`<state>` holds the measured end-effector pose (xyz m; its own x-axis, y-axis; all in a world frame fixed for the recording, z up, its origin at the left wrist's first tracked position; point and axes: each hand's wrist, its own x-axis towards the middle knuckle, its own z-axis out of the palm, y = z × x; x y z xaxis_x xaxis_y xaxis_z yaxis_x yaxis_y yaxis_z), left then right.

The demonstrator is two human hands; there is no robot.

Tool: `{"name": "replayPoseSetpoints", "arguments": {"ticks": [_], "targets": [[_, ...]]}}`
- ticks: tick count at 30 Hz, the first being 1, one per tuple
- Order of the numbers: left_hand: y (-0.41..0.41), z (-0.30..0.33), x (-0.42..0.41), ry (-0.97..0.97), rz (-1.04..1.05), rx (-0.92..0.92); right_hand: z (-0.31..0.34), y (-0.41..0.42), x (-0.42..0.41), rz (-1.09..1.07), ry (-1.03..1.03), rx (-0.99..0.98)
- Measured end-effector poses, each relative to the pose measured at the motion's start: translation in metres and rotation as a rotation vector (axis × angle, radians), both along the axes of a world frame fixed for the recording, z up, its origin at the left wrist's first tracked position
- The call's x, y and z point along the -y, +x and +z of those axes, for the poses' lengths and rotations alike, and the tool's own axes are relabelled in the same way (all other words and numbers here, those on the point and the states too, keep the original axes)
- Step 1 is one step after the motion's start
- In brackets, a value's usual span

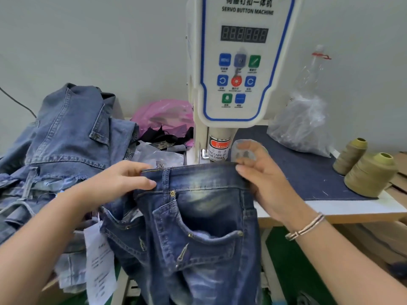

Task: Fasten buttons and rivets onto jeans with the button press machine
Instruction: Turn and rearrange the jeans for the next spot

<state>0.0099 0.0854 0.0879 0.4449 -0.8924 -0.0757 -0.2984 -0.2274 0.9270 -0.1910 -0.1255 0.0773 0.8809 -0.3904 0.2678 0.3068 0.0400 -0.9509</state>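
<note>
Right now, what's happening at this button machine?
A person holds dark jeans by the waistband in front of the servo button machine. The left hand pinches the band near a belt loop; the right hand grips its other end. The band sits just before the press head, not yet under it.

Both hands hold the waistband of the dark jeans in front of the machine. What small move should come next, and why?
Probably slide the dark blue denim jeans' waistband forward under the white servo button machine's press head. The left hand and right hand grip it stretched flat just in front of the head, not yet beneath it.
</note>
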Motion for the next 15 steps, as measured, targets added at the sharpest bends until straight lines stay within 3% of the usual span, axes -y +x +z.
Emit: {"name": "replayPoseSetpoints", "arguments": {"ticks": [2,4,5,10,15], "targets": [[-0.004,0.0,0.007,0.071,-0.019,0.188,0.013,0.002,0.0,0.026,-0.076,0.009],[-0.016,0.0,0.017,0.008,0.024,0.37,0.019,0.004,-0.002,0.017,-0.116,-0.007],[-0.025,0.002,0.022,-0.04,0.011,0.368,0.019,0.003,-0.002,0.019,-0.117,-0.006],[-0.05,0.003,0.04,-0.031,-0.151,0.156,0.014,-0.003,0.004,-0.063,-0.238,-0.069],[-0.052,-0.006,0.053,-0.075,-0.114,-0.152,-0.005,-0.008,0.003,-0.329,-0.696,-0.204]]}}
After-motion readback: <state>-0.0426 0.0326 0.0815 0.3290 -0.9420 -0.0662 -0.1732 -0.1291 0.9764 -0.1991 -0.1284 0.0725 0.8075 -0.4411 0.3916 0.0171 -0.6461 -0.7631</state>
